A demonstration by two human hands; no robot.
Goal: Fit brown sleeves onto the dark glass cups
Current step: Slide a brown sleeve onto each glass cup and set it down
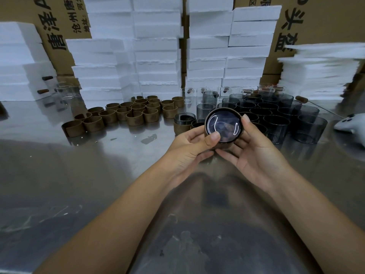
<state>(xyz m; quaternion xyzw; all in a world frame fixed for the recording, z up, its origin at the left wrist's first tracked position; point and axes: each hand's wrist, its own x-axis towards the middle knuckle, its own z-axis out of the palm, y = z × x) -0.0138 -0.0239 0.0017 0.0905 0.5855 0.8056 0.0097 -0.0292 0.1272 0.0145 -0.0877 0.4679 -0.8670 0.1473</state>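
**Surface.** Desk (59,175): bright reflective metal, scuffed and smeared toward the near edge.

**Room.** Stacks of white foam boxes (156,56) stand along the far edge. Brown cartons (59,26) printed with black characters rise behind them. A pile of thin foam sheets (320,72) sits at the far right corner.

**Stock on the desk.**
- Brown sleeves (126,113): a cluster of open-split bands standing on end, left of the middle toward the far edge.
- Dark glass cups (276,113): packed close in rows, right of the middle toward the far edge.
- Clear glass cups (187,94): a row behind the dark ones, against the foam boxes.
- Sleeved cup (183,123): 1 dark cup with a brown band round its lower part, standing between the 2 groups.
- White object (349,123): at the right edge, kind not legible.

**Item in work.** Held cup (224,125): raised above the middle of the desk, between both hands, in front of the dark cups.
- Left hand (189,149): fingers curled behind the cup's left side, thumb laid across its near rim.
- Right hand (256,153): fingers cradling it from below and the right, thumb tip on the right rim.

**Appearance.** The cup is tipped on its side with 1 round end toward the camera. The glass is smoky and near black, with curved white glints. A sleeve (225,146) wraps its wall as a thin brown ring. Whether the end shown is the mouth or the base cannot be told.
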